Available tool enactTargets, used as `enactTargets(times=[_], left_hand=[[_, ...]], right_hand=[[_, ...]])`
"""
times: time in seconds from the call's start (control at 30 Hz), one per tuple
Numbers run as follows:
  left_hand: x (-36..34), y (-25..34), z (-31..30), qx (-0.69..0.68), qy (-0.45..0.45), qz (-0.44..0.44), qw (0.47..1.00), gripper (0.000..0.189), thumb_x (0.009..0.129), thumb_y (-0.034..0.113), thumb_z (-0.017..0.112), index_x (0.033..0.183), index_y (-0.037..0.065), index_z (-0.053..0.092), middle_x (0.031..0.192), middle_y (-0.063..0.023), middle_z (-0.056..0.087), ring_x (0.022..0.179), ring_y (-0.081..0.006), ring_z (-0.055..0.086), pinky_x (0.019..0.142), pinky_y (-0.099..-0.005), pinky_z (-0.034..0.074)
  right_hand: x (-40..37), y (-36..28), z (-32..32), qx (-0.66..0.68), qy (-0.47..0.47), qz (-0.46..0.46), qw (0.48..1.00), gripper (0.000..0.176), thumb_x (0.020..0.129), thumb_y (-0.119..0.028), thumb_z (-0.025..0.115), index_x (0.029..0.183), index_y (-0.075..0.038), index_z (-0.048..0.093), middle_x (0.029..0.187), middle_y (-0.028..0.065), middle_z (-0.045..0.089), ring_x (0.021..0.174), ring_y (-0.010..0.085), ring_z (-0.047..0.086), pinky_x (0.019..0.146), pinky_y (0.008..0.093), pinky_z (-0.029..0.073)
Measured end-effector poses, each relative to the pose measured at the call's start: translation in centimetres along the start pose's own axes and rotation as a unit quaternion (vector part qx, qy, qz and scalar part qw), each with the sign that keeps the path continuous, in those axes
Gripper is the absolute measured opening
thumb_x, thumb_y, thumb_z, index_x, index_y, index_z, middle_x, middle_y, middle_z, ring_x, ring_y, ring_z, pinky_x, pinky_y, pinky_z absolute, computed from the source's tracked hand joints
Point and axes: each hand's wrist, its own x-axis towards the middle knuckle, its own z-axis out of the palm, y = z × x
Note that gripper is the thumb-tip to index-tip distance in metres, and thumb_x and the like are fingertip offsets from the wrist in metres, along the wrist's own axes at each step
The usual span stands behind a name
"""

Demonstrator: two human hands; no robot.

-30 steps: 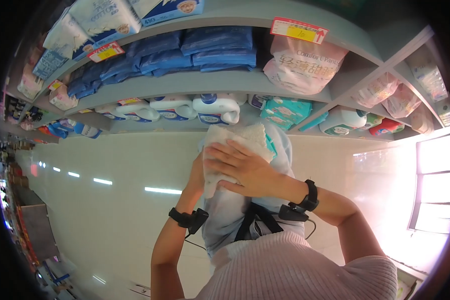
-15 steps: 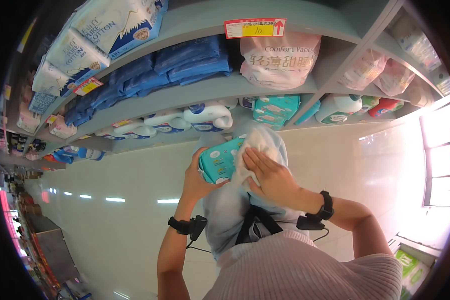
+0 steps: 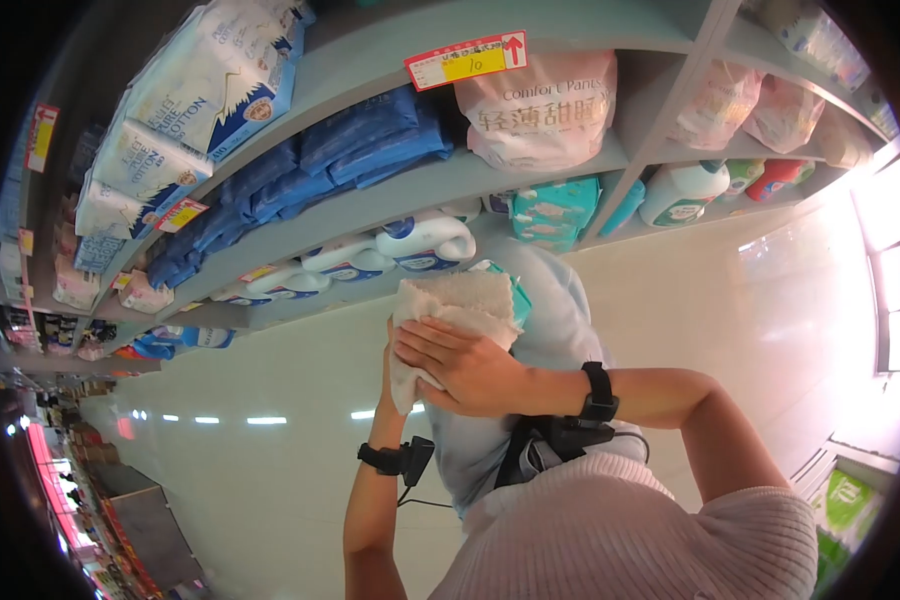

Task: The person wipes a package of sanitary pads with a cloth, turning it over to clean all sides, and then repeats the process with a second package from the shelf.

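A white cloth (image 3: 457, 293) is spread over a teal printed package (image 3: 519, 300) in front of my lap, covering most of it. My right hand (image 3: 460, 365) presses the cloth onto the package, its fingers stretched together across the fabric. Behind the cloth, my left hand (image 3: 387, 372) supports the package from the left; its fingers are mostly hidden. Only the package's right end sticks out past the cloth. Both wrists wear black straps with small devices.
Grey shelves (image 3: 660, 130) run across the top, holding blue packs (image 3: 370, 140), white bottles (image 3: 425, 240), a pink Comfort Pants bag (image 3: 540, 110) and more teal packages (image 3: 555, 212). Glossy tiled floor (image 3: 270, 480) lies below. Green packs (image 3: 845, 500) sit at the lower right.
My right hand has wiped the cloth leftward across the package, from its right end to its left. The package's left part, visible before, is now covered. The view has shifted slightly.
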Motion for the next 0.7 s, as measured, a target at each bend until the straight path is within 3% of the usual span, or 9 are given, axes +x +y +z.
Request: enactTargets(times=[0.03, 0.07, 0.1, 0.13, 0.37, 0.47, 0.53, 0.63, 0.7], left_hand=[[0.0, 0.2, -0.6, 0.005, -0.004, -0.005, 1.000, 0.070, 0.084, 0.044, 0.059, 0.133, 0.000, 0.035, 0.131, -0.0163, 0.048, 0.117, -0.0261, 0.052, 0.092, -0.0340, 0.045], [0.2, 0.7, -1.4, 0.271, -0.034, 0.105, 0.956, 0.070, 0.083, 0.040, 0.063, 0.134, 0.001, 0.034, 0.129, -0.0164, 0.050, 0.116, -0.0272, 0.053, 0.092, -0.0350, 0.045], [0.4, 1.2, -1.9, 0.513, -0.066, 0.209, 0.830, 0.072, 0.081, 0.036, 0.066, 0.135, 0.002, 0.033, 0.126, -0.0164, 0.051, 0.115, -0.0282, 0.054, 0.092, -0.0359, 0.046], [0.8, 1.8, -1.2, 0.517, -0.075, 0.207, 0.827, 0.072, 0.081, 0.036, 0.066, 0.135, 0.002, 0.033, 0.126, -0.0164, 0.051, 0.115, -0.0282, 0.054, 0.092, -0.0359, 0.046], [1.3, 3.2, 1.9, 0.312, 0.039, 0.030, 0.949, 0.086, 0.060, 0.014, 0.083, 0.131, 0.004, 0.037, 0.119, -0.0135, 0.055, 0.112, -0.0246, 0.054, 0.094, -0.0375, 0.044], [1.5, 2.2, 0.3, 0.385, 0.009, 0.116, 0.915, 0.079, 0.066, 0.014, 0.079, 0.132, 0.003, 0.037, 0.121, -0.0128, 0.054, 0.116, -0.0219, 0.051, 0.097, -0.0379, 0.042], [1.3, 1.9, -0.7, 0.229, 0.153, 0.069, 0.959, 0.068, 0.079, 0.027, 0.072, 0.133, 0.002, 0.038, 0.125, -0.0128, 0.052, 0.119, -0.0215, 0.049, 0.098, -0.0377, 0.041], [1.9, 3.6, -0.9, 0.025, 0.135, -0.013, 0.990, 0.065, 0.089, 0.043, 0.059, 0.135, 0.002, 0.039, 0.129, -0.0123, 0.050, 0.118, -0.0224, 0.050, 0.098, -0.0377, 0.042], [2.2, 4.6, 0.5, 0.025, 0.105, -0.073, 0.991, 0.066, 0.090, 0.047, 0.055, 0.135, 0.002, 0.038, 0.130, -0.0121, 0.050, 0.119, -0.0229, 0.050, 0.097, -0.0379, 0.042]], right_hand=[[0.2, 0.4, -0.1, -0.014, 0.000, -0.015, 1.000, 0.051, 0.086, -0.021, 0.054, 0.131, 0.000, 0.047, 0.138, 0.0158, 0.044, 0.131, 0.0258, 0.039, 0.113, 0.0371, 0.027], [0.3, 0.7, -0.2, -0.028, 0.001, -0.029, 0.999, 0.051, 0.084, -0.021, 0.055, 0.131, -0.001, 0.047, 0.138, 0.0147, 0.045, 0.131, 0.0252, 0.039, 0.113, 0.0367, 0.027], [0.4, 1.1, -0.6, -0.031, 0.016, -0.022, 0.999, 0.051, 0.083, -0.021, 0.055, 0.131, -0.004, 0.049, 0.137, 0.0119, 0.046, 0.131, 0.0237, 0.040, 0.112, 0.0368, 0.028], [0.3, 1.8, -0.8, -0.029, 0.025, -0.016, 0.999, 0.051, 0.083, -0.021, 0.055, 0.131, -0.004, 0.049, 0.137, 0.0119, 0.046, 0.131, 0.0237, 0.040, 0.112, 0.0368, 0.028], [-1.8, 7.5, -4.8, -0.012, 0.070, 0.126, 0.989, 0.044, 0.088, -0.026, 0.049, 0.128, -0.007, 0.051, 0.132, 0.0113, 0.052, 0.120, 0.0268, 0.050, 0.105, 0.0394, 0.037], [-2.9, 8.3, -7.8, 0.003, 0.032, 0.270, 0.962, 0.039, 0.092, -0.032, 0.044, 0.114, -0.003, 0.058, 0.116, 0.0178, 0.060, 0.108, 0.0323, 0.056, 0.093, 0.0390, 0.044], [-3.4, 8.2, -10.5, 0.072, -0.004, 0.437, 0.897, 0.046, 0.095, -0.039, 0.037, 0.107, -0.001, 0.060, 0.102, 0.0188, 0.064, 0.094, 0.0305, 0.063, 0.082, 0.0378, 0.049], [-4.8, 8.9, -10.9, 0.268, 0.241, 0.368, 0.857, 0.050, 0.097, -0.042, 0.034, 0.101, -0.001, 0.062, 0.091, 0.0157, 0.065, 0.082, 0.0254, 0.065, 0.075, 0.0349, 0.050], [-5.2, 8.0, -12.3, 0.304, 0.228, 0.360, 0.852, 0.050, 0.098, -0.042, 0.033, 0.107, 0.000, 0.059, 0.091, 0.0135, 0.065, 0.080, 0.0228, 0.064, 0.073, 0.0339, 0.049]])
